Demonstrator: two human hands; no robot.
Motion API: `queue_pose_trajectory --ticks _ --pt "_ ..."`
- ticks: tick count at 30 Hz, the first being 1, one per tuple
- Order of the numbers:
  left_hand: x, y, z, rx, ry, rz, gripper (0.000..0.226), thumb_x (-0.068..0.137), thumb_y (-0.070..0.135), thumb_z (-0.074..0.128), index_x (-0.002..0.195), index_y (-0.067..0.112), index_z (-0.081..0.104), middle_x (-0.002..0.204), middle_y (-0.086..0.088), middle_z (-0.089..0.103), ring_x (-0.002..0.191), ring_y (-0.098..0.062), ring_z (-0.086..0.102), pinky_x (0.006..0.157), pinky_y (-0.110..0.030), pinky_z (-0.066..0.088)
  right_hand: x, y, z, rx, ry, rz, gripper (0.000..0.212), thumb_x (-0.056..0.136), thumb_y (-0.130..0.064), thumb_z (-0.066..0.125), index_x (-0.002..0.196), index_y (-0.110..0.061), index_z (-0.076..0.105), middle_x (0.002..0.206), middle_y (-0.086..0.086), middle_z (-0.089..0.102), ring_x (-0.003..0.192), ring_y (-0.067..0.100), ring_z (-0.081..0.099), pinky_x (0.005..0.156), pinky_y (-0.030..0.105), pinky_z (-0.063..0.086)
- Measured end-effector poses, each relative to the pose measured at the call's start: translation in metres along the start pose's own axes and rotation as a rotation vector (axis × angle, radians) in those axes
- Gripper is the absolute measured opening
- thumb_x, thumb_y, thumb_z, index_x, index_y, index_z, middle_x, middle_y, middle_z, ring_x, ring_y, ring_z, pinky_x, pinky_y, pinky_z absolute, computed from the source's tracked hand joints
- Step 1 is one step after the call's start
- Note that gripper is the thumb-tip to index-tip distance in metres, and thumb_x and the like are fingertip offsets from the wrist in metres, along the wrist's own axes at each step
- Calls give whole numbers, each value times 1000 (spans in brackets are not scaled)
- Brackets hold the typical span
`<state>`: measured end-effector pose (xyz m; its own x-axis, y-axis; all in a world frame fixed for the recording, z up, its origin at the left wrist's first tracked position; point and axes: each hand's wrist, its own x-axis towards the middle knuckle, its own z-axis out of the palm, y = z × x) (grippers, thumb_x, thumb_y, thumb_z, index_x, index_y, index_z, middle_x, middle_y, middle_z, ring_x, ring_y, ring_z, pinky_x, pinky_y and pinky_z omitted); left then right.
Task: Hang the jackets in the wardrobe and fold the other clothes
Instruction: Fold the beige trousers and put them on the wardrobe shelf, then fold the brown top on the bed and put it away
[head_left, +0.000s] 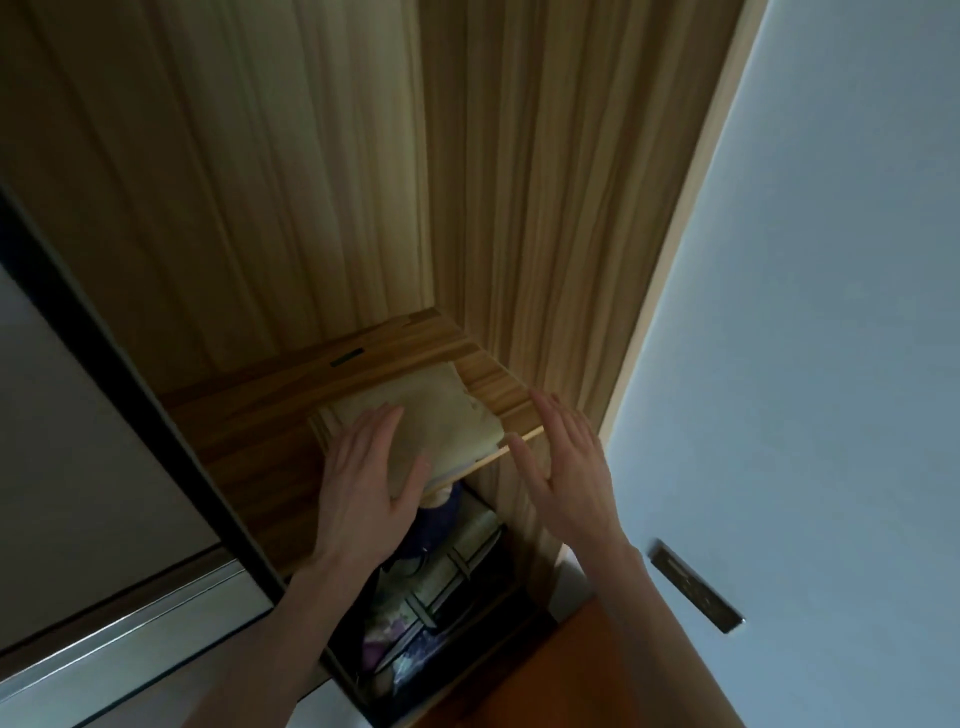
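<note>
The wooden wardrobe stands open beside a pale wall, with a shelf inside. A folded beige cloth lies on this shelf near its front edge. The left hand presses flat on the cloth, fingers spread. The right hand is open just beside it, holding nothing.

shelf bare left of folded cloth; wardrobe wall right.
</note>
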<state>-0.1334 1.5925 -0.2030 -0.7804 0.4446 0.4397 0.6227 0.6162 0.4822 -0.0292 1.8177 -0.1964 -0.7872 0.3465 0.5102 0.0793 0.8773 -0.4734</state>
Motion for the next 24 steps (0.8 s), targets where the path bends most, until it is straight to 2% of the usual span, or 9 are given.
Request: queue_pose_trajectory --ticks 7,11,15,20,24 --pt "-28 28 -14 -128 -57 177 66 103 56 39 152 13 47 156 -5 49 148 -24 40 122 -51 33 -65 -27 -51 -144 72 133 68 106 -66 30 160 -25 36 162 -6 42 155 13 28 128 42 22" --pt "-54 44 -24 -194 -137 331 62 104 53 41 153 16 45 159 -3 47 151 -21 36 124 -50 31 -125 -46 -83 -220 146 215 67 106 -63 33 157 -20 43 158 -5 48 155 14 30 127 45 24" --pt "-93 71 -30 -216 -191 494 63 104 51 44 151 10 50 155 -7 51 150 -25 39 122 -50 33 -197 -64 -124 -340 222 330 65 106 -62 36 153 -19 49 154 -4 53 154 15 33 127 45 24" --pt "-159 107 -26 -321 -298 604 60 103 51 49 148 11 52 154 -6 53 145 -24 45 115 -49 43 -291 -93 -163 -486 259 470 66 104 -64 40 153 -20 49 156 -3 51 154 14 32 129 42 20" --pt "-210 145 -16 -364 -389 697 60 104 52 46 151 15 49 159 -3 48 151 -20 37 121 -52 37 -361 -110 -187 -574 276 614 67 103 -64 40 154 -20 48 159 -3 48 154 13 30 129 40 18"
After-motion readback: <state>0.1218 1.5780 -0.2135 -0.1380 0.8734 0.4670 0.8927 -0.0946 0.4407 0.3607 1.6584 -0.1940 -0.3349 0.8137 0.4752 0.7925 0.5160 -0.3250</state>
